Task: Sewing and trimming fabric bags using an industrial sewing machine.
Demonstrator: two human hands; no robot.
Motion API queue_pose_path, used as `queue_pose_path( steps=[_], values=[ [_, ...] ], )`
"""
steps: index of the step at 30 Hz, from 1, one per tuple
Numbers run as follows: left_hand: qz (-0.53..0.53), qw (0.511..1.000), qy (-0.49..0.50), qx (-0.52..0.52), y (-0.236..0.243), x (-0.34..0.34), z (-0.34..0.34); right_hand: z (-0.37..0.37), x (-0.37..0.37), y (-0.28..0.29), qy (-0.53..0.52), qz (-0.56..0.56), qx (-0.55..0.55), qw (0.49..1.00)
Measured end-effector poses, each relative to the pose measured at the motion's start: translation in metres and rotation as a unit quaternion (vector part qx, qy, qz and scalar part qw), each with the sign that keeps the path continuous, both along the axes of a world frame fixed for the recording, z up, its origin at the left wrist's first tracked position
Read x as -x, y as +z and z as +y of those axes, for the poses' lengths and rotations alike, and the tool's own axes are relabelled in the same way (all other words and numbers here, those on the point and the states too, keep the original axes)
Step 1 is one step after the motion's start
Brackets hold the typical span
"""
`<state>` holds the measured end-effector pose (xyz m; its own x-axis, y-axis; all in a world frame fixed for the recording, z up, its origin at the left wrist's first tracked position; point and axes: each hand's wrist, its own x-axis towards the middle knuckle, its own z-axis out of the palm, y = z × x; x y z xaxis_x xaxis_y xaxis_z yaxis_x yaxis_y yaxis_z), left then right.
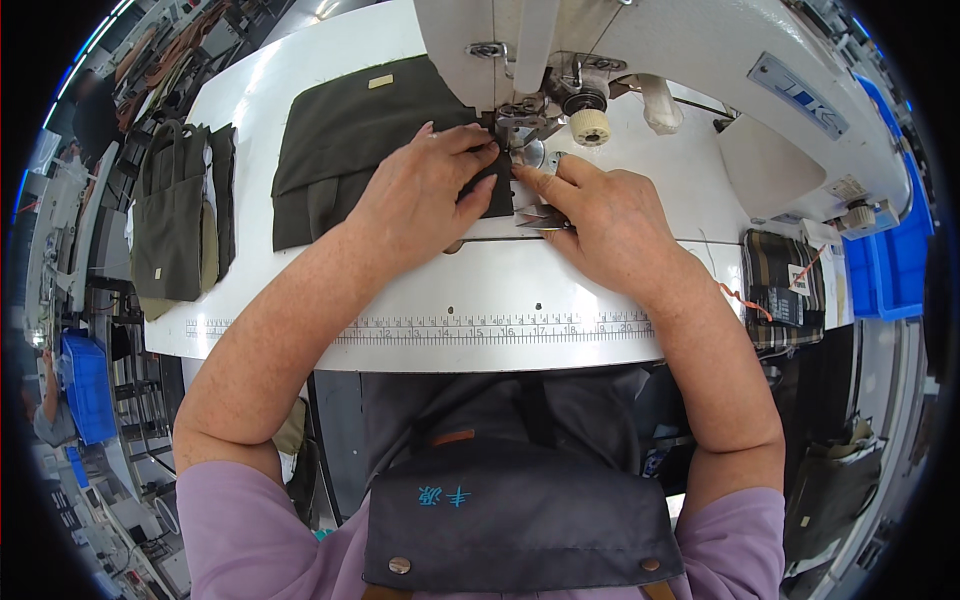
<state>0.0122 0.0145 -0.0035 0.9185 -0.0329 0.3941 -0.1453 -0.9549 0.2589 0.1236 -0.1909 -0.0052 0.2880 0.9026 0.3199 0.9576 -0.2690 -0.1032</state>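
Observation:
A dark green fabric piece (345, 140), with a small pale label, lies flat on the sewing machine table, its right edge at the presser foot (503, 135). My left hand (432, 185) rests on that edge with fingers bent and the thumb apart, pressing the cloth from above. Small metal thread snips (541, 217) are in my right hand (612, 215), their blades pointing left past the fabric's edge. The right index finger reaches to the plate just right of the foot. The machine head partly hides the needle area.
The sewing machine (690, 60) overhangs the back right. Stacked green pieces (180, 215) lie at the table's left. A plaid fabric bundle (785, 285) with an orange cord sits at the right edge. A ruler strip (480, 330) runs along the front; a blue bin (885, 245) stands far right.

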Motion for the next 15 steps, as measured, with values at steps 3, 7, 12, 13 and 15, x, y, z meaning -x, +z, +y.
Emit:
queue_pose_path(
  steps=[3, 7, 12, 13, 15],
  values=[
    [0.000, 1.000, -0.013, 0.012, 0.000, -0.010, 0.010, -0.001, -0.003, 0.001, -0.006, 0.013, -0.001, 1.000],
    [-0.017, 1.000, -0.004, -0.009, -0.003, -0.014, 0.016, -0.003, -0.007, 0.003, -0.006, 0.039, -0.018, 0.999],
    [0.024, 0.999, 0.007, 0.020, 0.000, -0.007, 0.016, -0.003, -0.017, 0.000, -0.020, 0.056, -0.038, 0.997],
    [0.025, 0.999, 0.010, 0.019, 0.001, -0.003, 0.016, -0.003, -0.018, 0.000, -0.025, 0.061, -0.041, 0.997],
    [0.025, 0.999, -0.002, 0.040, 0.000, 0.008, 0.014, -0.003, -0.020, -0.001, -0.028, 0.067, -0.045, 0.996]
  ],
)
